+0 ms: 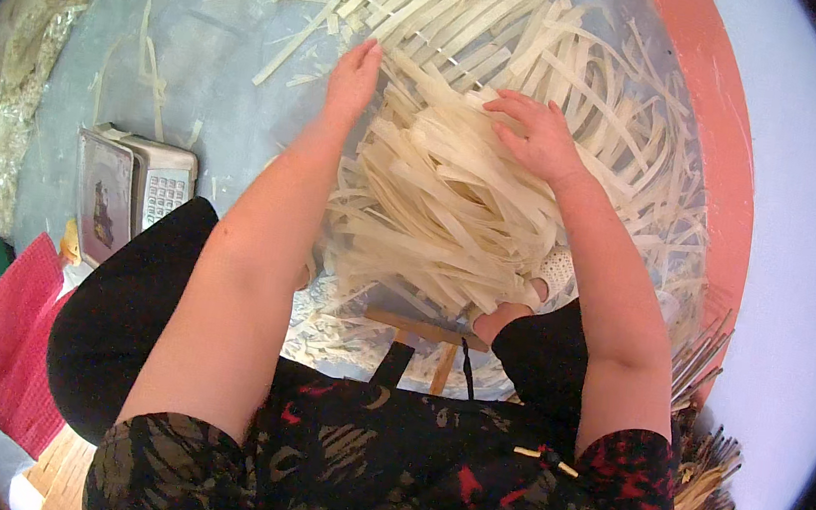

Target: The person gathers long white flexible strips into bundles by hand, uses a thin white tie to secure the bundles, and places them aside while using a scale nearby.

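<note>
Black cloth garment with red-and-olive pattern (384, 464) across foreground. Beyond it, narrow brown wooden bar (425, 328). Bulky heap of long, flat, cream-coloured strips (441, 183) on grey-blue floor (236, 84), between both hands. Right hand (537, 134) over heap's right side, fingers spread, contact unclear. Left hand (353, 80) at heap's upper-left edge, fingers together; cannot tell whether pinching strips. Farthest, row of pale strips (456, 9) crossed by thin whitish rod (424, 41).

Pale strips (436, 183), scale (166, 189) on grey floor (234, 104)
</note>
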`<action>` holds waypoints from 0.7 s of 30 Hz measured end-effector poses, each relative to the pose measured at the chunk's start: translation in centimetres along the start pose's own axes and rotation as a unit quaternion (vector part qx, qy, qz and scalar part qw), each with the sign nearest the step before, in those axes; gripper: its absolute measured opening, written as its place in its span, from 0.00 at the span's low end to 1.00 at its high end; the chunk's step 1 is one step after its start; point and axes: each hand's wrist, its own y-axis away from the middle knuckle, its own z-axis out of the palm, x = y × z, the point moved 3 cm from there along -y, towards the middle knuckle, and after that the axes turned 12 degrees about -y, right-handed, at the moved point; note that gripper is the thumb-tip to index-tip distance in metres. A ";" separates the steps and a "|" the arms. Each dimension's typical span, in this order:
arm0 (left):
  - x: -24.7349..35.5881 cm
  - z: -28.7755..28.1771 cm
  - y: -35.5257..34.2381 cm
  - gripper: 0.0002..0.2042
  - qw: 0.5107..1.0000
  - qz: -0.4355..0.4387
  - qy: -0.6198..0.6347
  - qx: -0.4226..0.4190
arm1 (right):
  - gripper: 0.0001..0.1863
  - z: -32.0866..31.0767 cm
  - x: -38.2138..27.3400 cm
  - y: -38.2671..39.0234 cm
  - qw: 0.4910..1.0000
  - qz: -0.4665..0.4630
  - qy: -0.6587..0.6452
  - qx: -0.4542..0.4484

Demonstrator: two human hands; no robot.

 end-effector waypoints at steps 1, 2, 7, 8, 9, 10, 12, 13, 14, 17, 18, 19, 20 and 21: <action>0.7 0.4 -0.4 0.24 0.993 0.085 -0.018 0.074 | 0.27 0.3 0.1 0.2 1.000 -0.001 -0.002 -0.013; 0.9 1.0 -0.4 0.24 0.991 0.084 -0.002 0.104 | 0.27 0.3 0.1 0.3 0.999 -0.003 -0.007 0.036; 3.0 4.2 1.8 0.24 0.968 0.204 -0.050 -0.134 | 0.28 0.8 -0.6 1.4 0.995 0.034 -0.042 0.087; 2.4 3.2 2.3 0.24 0.973 0.173 -0.062 -0.136 | 0.28 0.8 -1.7 1.9 0.995 0.010 -0.007 0.096; 1.2 1.1 2.1 0.24 0.996 0.076 0.033 -0.033 | 0.29 0.6 -2.5 2.4 0.995 0.019 0.045 0.084; -0.6 -0.9 2.7 0.23 0.988 -0.009 0.131 0.083 | 0.29 0.5 -3.8 3.4 0.994 -0.015 0.029 0.104; -4.3 -2.7 4.5 0.22 0.976 -0.087 0.126 0.155 | 0.29 0.9 -6.8 4.8 0.982 -0.106 0.097 0.125; -6.0 -2.7 5.4 0.23 0.981 -0.112 0.062 0.144 | 0.28 2.9 -8.5 5.8 0.984 -0.133 0.117 0.002; -7.8 -2.4 6.4 0.25 0.980 -0.147 -0.006 0.131 | 0.28 5.0 -10.3 7.1 0.970 -0.205 0.118 -0.052; -10.7 2.7 8.3 0.28 0.974 -0.190 0.105 -0.068 | 0.30 11.1 -12.3 11.1 0.921 -0.309 0.201 -0.127; -11.0 4.0 8.3 0.29 0.968 -0.205 0.095 -0.112 | 0.31 12.6 -11.5 11.6 0.892 -0.287 0.298 -0.181; -10.7 4.9 8.0 0.30 0.961 -0.191 0.142 -0.144 | 0.31 12.5 -11.1 11.7 0.891 -0.297 0.331 -0.091; -10.0 5.1 7.6 0.30 0.950 -0.171 0.193 -0.177 | 0.32 12.0 -10.5 11.8 0.885 -0.286 0.362 -0.068; -9.0 4.8 6.8 0.30 0.962 -0.162 0.154 -0.159 | 0.32 10.5 -10.1 12.1 0.891 -0.285 0.351 -0.036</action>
